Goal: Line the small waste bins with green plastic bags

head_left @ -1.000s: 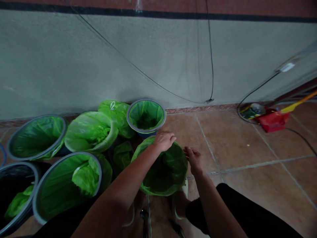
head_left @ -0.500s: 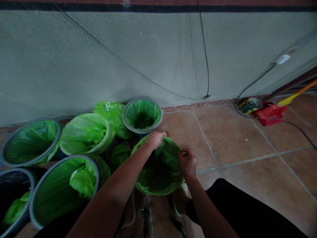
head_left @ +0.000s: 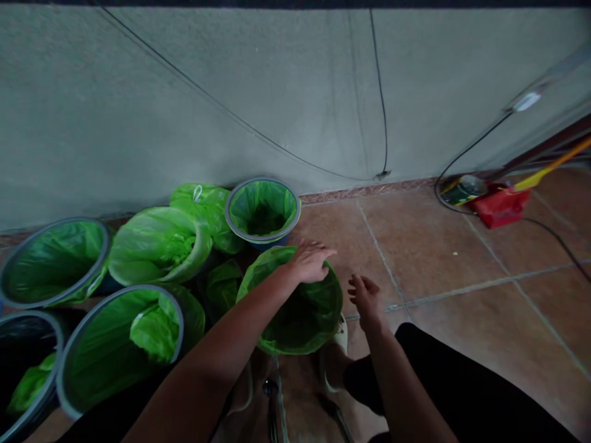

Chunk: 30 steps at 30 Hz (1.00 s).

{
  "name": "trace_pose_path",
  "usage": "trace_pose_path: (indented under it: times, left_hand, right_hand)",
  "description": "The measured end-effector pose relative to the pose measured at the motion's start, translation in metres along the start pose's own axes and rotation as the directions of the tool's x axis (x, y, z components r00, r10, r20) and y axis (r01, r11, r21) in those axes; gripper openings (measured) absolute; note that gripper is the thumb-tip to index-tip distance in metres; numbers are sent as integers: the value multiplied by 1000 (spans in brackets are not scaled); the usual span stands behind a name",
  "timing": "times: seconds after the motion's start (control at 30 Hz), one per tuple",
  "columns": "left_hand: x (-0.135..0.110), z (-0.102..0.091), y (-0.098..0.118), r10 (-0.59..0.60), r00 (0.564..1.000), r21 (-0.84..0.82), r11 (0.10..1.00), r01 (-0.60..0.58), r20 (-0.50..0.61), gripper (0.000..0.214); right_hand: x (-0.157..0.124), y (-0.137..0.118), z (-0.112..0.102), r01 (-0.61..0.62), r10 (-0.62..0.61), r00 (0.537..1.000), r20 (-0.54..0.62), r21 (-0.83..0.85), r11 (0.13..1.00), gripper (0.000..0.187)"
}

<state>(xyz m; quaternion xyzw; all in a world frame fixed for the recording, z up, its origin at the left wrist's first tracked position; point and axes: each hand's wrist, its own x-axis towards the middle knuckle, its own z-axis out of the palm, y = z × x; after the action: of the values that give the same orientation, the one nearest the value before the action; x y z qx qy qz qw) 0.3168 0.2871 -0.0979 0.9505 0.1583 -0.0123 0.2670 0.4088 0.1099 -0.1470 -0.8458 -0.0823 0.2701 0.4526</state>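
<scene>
Resting left hand [head_left: 308,263] on liner [head_left: 295,320]

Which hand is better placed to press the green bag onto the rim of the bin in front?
Probably the left. The left hand lies on the far rim of the green bag, fingers spread across it. The right hand hangs open off to the side, apart from the bag.
</scene>
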Motion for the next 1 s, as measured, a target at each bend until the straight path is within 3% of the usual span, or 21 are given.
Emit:
trace_pose_path:
  times: [0.1, 0.17, 0.23, 0.37, 0.43, 0.53, 0.67, 0.8, 0.87, 0.9, 0.93, 1.0]
  left_hand:
    - [3, 12, 6, 58, 998, 2, 998, -58, 27, 30]
    - [3, 20, 4, 79, 996, 4, 997, -79, 28, 27]
    - [2, 24, 1, 90, 996, 1, 996, -90, 15, 26]
    - [3, 26, -3, 91, 996, 0, 996, -91, -1, 25]
    - [4, 24, -5, 86, 996, 9, 996, -86, -7, 24]
    - [4, 22, -10, 67, 998, 48, 997, -66, -23, 23]
    - [-2, 20, -16, 39, 999, 117, 993, -34, -36, 27]
    - [-22, 12, -15, -48, 991, 93, 994, 60, -124, 30]
    - [-41, 5, -18, -180, 948, 23, 981, 193, -263, 27]
    - [-53, 2, -21, -270, 897, -27, 960, 278, -351, 26]
    - [-66, -1, -24, -368, 819, -88, 926, 368, -440, 25]
    - [-94, -3, -32, -555, 612, -228, 817, 530, -564, 22]
  right_hand:
    - [-6, -2, -8, -221, 195, 960, 201, 115, 968, 45]
    - [-11, -2, -8, -247, 198, 936, 290, 140, 959, 41]
    - [-15, -1, -5, -230, 177, 941, 287, 163, 959, 39]
    - [-16, 0, -4, -107, 87, 974, 210, 88, 990, 34]
    - [-18, -1, -3, 47, -35, 986, 166, -67, 997, 31]
    - [-28, 1, 6, 256, -241, 967, 85, -327, 910, 20]
    - [-41, 4, 22, 295, -332, 943, 28, -534, 792, 19]
    - [-39, -1, 22, 284, -274, 954, 124, -672, 684, 43]
    - [-30, -9, 19, 302, -283, 948, 145, -694, 653, 63]
    - [-23, -15, 19, 324, -309, 939, 150, -683, 654, 69]
    - [-14, -21, 20, 358, -344, 926, 157, -658, 662, 69]
    - [4, -33, 28, 467, -430, 877, 213, -585, 663, 56]
